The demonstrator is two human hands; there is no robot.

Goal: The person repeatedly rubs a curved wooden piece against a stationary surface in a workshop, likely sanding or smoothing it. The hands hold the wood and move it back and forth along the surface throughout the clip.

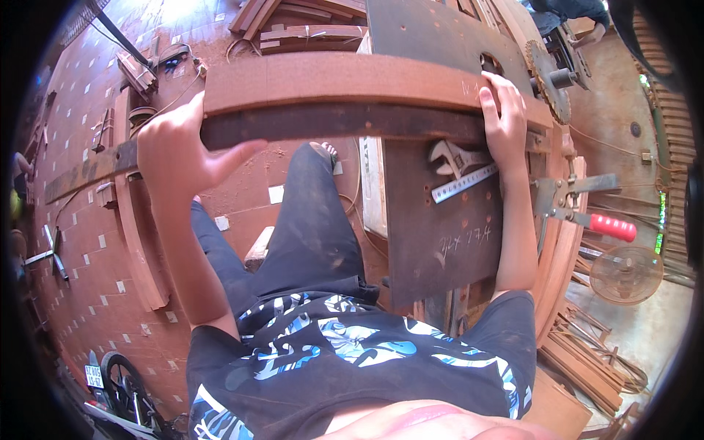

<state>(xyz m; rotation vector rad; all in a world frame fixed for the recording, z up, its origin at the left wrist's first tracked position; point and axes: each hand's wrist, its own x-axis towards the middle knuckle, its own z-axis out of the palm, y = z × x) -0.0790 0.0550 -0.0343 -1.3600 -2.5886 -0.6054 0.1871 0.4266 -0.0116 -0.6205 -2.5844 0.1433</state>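
A thick reddish wooden board (pixel 345 77) lies crosswise before me, with a dark strip (pixel 330 121) along its near side. My left hand (pixel 180 150) holds the board's left end; its thumb stretches under the dark strip and its other fingers are mostly hidden behind. Near the right end, my right hand (pixel 504 121) grips the board with fingers curled over it. Just below that hand, an adjustable wrench (pixel 456 158) and a white measuring rule (pixel 465 183) rest on the dark metal tabletop (pixel 447 242). To its right stands a toothed circular saw blade (pixel 547 82).
Right of the tabletop is a toggle clamp with a red handle (pixel 613 226). Timber stacks (pixel 312 38) lie at the back, more lengths (pixel 587 359) at lower right. Another person (pixel 565 13) is at the far right. A wheel (pixel 125 381) shows at lower left.
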